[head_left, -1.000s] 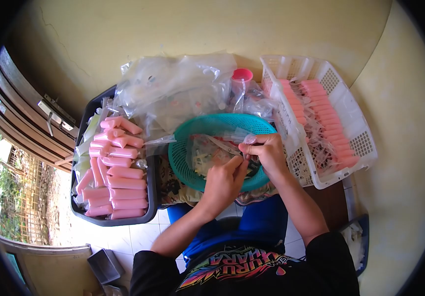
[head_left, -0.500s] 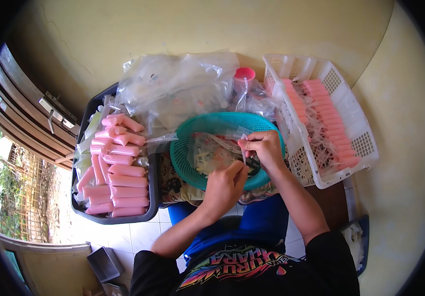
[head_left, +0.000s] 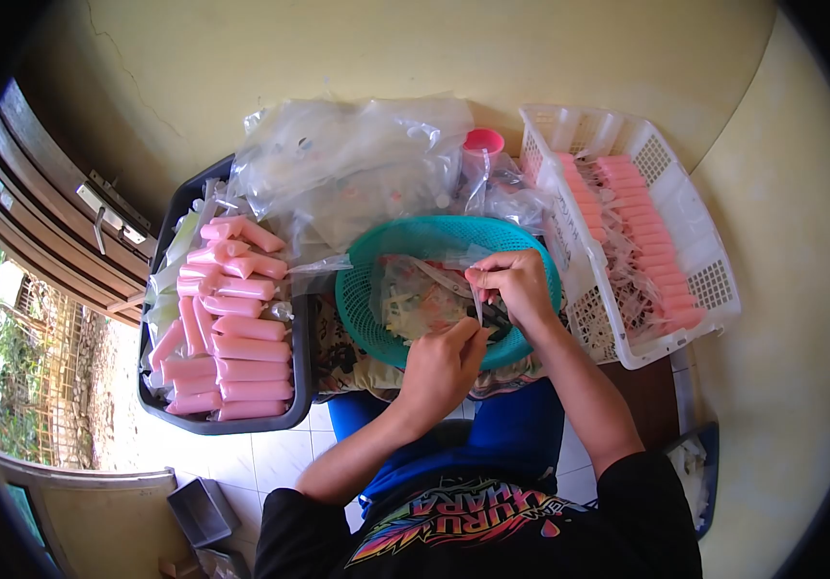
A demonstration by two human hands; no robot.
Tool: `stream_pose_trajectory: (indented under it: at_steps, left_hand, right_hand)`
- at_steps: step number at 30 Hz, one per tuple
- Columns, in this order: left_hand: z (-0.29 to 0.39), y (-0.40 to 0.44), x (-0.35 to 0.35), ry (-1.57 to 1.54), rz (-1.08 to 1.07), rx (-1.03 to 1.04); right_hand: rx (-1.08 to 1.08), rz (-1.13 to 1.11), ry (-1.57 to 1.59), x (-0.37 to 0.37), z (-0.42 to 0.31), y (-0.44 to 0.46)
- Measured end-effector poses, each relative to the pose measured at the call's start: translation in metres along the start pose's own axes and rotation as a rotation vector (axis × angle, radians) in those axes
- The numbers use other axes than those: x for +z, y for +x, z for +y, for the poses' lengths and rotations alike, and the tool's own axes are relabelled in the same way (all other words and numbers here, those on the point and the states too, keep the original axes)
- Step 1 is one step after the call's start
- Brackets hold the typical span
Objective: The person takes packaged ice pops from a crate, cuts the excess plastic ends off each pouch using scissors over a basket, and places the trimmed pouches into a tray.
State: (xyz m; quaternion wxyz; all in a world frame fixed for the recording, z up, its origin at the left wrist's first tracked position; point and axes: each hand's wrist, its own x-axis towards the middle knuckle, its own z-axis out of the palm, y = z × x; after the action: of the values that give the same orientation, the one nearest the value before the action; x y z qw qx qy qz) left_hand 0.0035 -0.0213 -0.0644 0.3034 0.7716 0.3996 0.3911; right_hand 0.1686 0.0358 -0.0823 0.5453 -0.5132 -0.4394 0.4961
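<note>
Both my hands are over the oval teal basket (head_left: 357, 314), fingers pinched together. A narrow piece of clear plastic (head_left: 478, 305), perhaps a small bag's end, runs between them. My right hand (head_left: 519, 289) grips its upper end, and my left hand (head_left: 446, 372) is closed at its lower end, the fingertips partly hidden. Inside the basket lie a clear plastic bag (head_left: 424, 304) and small mixed pieces that I cannot make out.
At left, a black tray (head_left: 301, 376) holds several pink-filled plastic tubes (head_left: 251, 349). A white crate (head_left: 714, 241) with rows of pink tubes (head_left: 648, 227) stands at right. Behind the basket are large clear plastic bags (head_left: 357, 159) and a pink cup (head_left: 483, 142).
Both hands keep their pinch on the plastic, with only slight movement. The whole view has shifted a little.
</note>
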Motion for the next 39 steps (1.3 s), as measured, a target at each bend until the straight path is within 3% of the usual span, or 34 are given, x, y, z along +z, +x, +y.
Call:
stream_pose_trajectory:
  at_steps: [15, 19, 21, 23, 24, 25, 27, 28, 31, 39]
  left_hand:
    - [-0.002, 0.007, -0.020, -0.013, -0.103, -0.087]
    - [-0.001, 0.007, -0.033, -0.127, -0.192, -0.143]
    - [-0.007, 0.006, -0.034, -0.148, -0.178, -0.184]
    - [-0.018, 0.004, -0.034, -0.171, -0.164, -0.227]
    - [-0.025, 0.005, -0.033, -0.252, -0.154, -0.259]
    - [-0.028, 0.006, -0.031, -0.333, -0.145, -0.290]
    - [-0.028, 0.007, -0.030, -0.396, -0.129, -0.300]
    - [-0.029, 0.007, -0.030, -0.437, -0.137, -0.315]
    - [-0.031, 0.008, -0.033, -0.527, -0.153, -0.361]
    - [-0.028, 0.012, -0.035, -0.635, -0.184, -0.415]
  right_hand:
    - [-0.006, -0.049, -0.075, -0.002, -0.002, 0.005]
    - [-0.012, 0.045, -0.023, -0.017, -0.002, 0.016]
    - [0.000, 0.064, -0.141, -0.023, 0.005, 0.019]
    - [-0.202, -0.088, -0.817, -0.023, 0.011, 0.012]
    - [-0.078, -0.147, -0.921, -0.017, 0.003, 0.006]
    - [-0.075, -0.144, -0.922, -0.017, 0.010, 0.005]
    - [-0.148, -0.336, -1.236, -0.017, 0.026, 0.007]
    - [-0.140, -0.328, -1.311, -0.016, 0.031, 0.006]
    - [-0.193, -0.408, -1.392, -0.014, 0.028, 0.001]
    - [-0.312, -0.334, -1.434, -0.014, 0.054, 0.002]
